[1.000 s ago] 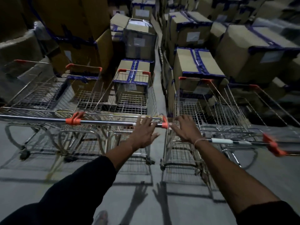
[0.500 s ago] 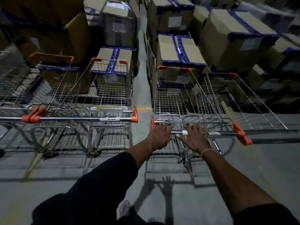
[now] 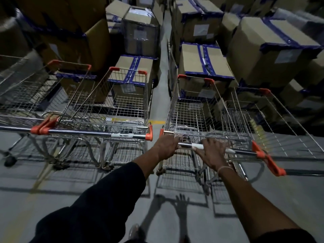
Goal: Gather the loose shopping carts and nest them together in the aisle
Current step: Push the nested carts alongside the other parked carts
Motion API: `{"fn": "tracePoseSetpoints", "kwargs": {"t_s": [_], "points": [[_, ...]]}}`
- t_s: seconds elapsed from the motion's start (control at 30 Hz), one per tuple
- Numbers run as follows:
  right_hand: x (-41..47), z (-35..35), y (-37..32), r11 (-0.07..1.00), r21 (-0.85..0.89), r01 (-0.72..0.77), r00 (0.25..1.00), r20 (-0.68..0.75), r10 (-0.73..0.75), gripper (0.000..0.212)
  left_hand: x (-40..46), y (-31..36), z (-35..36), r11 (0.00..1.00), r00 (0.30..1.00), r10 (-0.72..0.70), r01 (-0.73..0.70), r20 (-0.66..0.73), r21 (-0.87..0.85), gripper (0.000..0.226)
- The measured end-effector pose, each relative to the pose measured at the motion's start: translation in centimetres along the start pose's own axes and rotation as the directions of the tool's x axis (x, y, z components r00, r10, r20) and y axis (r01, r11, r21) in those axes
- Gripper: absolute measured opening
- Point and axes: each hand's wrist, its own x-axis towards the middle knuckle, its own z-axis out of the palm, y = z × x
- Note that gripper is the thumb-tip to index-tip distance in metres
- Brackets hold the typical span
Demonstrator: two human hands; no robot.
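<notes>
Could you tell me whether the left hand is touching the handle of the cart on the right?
Touching: the head view shows the left hand curled over the handle, no gap visible.

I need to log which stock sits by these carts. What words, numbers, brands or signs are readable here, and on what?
No text can be read.
White labels on the cardboard boxes: too blurred.
White sleeve on the handle of the cart that both hands grip: no print shows.
White sleeve on the left cart's handle: no print shows.
Yellow floor marking: a plain stripe, no lettering.
</notes>
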Motion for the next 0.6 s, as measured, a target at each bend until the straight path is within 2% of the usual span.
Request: {"fn": "tracePoseSetpoints", "kwargs": {"t_s": [0.13, 0.27, 0.37, 0.47, 0.6], "points": [[1.7, -0.4, 1.7, 0.998, -0.042, 0.053, 0.998, 0.023, -0.052, 0.112, 0.2, -1.4, -0.3, 0.997, 0.999, -0.046, 0.044, 0.024, 0.06, 0.031], [2.5, -0.9, 2.9, 0.996, -0.088, 0.03, 0.999, 0.021, -0.028, 0.098, 0.2, -2.7, -0.3, 0.983, 0.994, -0.097, 0.087, 0.052, 0.164, 0.027], [2.8, -1.0, 3.0, 0.997, -0.033, 0.063, 0.998, 0.007, -0.063, 0.086, 0.0, -3.2, -0.1, 0.957, 0.985, -0.146, 0.117, 0.093, 0.267, 0.039], [2.8, -1.3, 3.1, 0.995, 0.008, 0.1, 0.995, -0.012, -0.1, 0.082, -0.1, -3.8, 0.0, 0.955, 0.97, -0.206, 0.171, 0.126, 0.243, 0.053], [2.5, -1.4, 3.0, 0.994, 0.018, 0.111, 0.994, -0.01, -0.111, 0.072, -0.6, -3.3, -0.5, 0.952, 0.969, -0.201, 0.158, 0.144, 0.262, 0.052]]}}
